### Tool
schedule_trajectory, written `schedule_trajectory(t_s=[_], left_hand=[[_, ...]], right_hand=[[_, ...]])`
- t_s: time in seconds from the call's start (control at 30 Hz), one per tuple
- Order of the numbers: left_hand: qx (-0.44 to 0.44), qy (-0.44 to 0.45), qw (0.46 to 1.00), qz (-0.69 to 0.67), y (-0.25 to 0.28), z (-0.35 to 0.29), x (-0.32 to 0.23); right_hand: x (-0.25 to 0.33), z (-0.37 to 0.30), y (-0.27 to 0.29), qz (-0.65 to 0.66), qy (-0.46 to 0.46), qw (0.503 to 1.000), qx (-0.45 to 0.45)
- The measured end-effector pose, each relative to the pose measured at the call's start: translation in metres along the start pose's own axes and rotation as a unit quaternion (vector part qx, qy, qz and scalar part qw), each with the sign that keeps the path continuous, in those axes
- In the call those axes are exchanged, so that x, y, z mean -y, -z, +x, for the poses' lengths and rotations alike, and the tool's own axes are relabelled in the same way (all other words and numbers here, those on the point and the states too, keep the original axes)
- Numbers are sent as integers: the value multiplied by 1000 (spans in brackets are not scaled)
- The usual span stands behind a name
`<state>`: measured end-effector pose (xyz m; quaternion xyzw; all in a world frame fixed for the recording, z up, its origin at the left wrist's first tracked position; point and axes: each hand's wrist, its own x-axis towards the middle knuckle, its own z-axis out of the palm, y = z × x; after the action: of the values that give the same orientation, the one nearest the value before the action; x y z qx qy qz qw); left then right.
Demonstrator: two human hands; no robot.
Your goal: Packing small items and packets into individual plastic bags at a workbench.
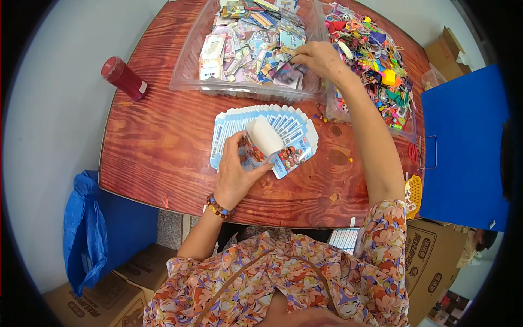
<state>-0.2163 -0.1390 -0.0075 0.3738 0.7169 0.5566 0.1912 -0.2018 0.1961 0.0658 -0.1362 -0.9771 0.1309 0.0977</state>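
My left hand is closed around the lower part of a small printed packet, its white upper side standing up and curving. That packet is above a fan of overlapping light-blue and white packets on the table, with colourful cartoon pictures on the one at the right end. Reaching over the rim of a clear plastic bin, my right hand pinches a small dark, shiny packet. Many small printed cards and packets fill the bin. The right fingertips partly hide what they grip.
Right of the bin stands a second clear tub heaped with tiny colourful trinkets. A red bottle stands at the left. Red scissors and a yellow basket are at the right edge, beside a blue panel. Cardboard boxes stand below.
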Motion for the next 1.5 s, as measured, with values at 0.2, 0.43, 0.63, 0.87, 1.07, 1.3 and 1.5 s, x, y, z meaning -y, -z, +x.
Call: schedule_trajectory(t_s=[0.2,0.43,0.63,0.87,1.07,1.3,1.5], left_hand=[[-11,-63,992,110,-6,10,-11],[15,-105,988,110,-33,13,-20],[38,-163,977,134,-42,8,-28],[55,-182,968,164,-43,8,-29],[81,-207,958,182,-48,5,-33],[64,-161,971,163,-54,10,-30],[87,-125,980,129,-58,9,-25]], right_hand=[[51,-70,63,244,3,954,-175],[98,-166,46,197,-17,956,-216],[89,-187,58,193,-55,974,-109],[82,-190,66,214,-125,968,-27],[88,-187,42,250,-119,961,-15],[95,-196,50,178,-104,970,-126],[50,-206,44,104,-130,972,-165]])
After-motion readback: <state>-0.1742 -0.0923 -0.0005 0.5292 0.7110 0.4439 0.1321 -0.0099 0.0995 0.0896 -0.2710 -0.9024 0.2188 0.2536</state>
